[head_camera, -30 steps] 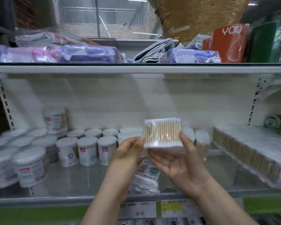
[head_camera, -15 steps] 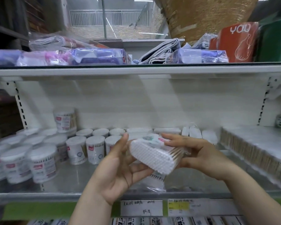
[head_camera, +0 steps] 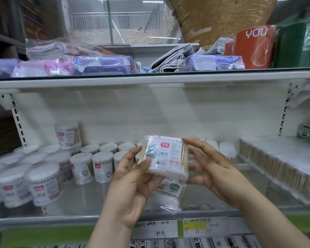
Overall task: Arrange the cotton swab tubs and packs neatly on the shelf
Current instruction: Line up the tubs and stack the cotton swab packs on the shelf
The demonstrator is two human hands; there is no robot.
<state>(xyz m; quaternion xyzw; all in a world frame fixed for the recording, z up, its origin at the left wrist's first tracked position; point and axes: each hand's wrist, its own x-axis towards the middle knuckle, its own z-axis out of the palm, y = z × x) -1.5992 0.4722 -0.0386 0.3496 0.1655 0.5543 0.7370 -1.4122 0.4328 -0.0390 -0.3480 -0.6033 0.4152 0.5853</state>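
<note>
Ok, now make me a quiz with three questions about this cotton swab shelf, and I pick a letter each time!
1. Where do the round tubs stand?
A) left of the held pack
B) right of it
C) on the shelf above

2. How many hands grip the held pack?
A) none
B) one
C) two

3. Which way does its label face?
A) toward the person
B) toward the back wall
C) straight down

Answers:
1 A, the tubs crowd the left side of the shelf.
2 C, the left hand and right hand each hold one side.
3 A, the print shows to the head camera.
</note>
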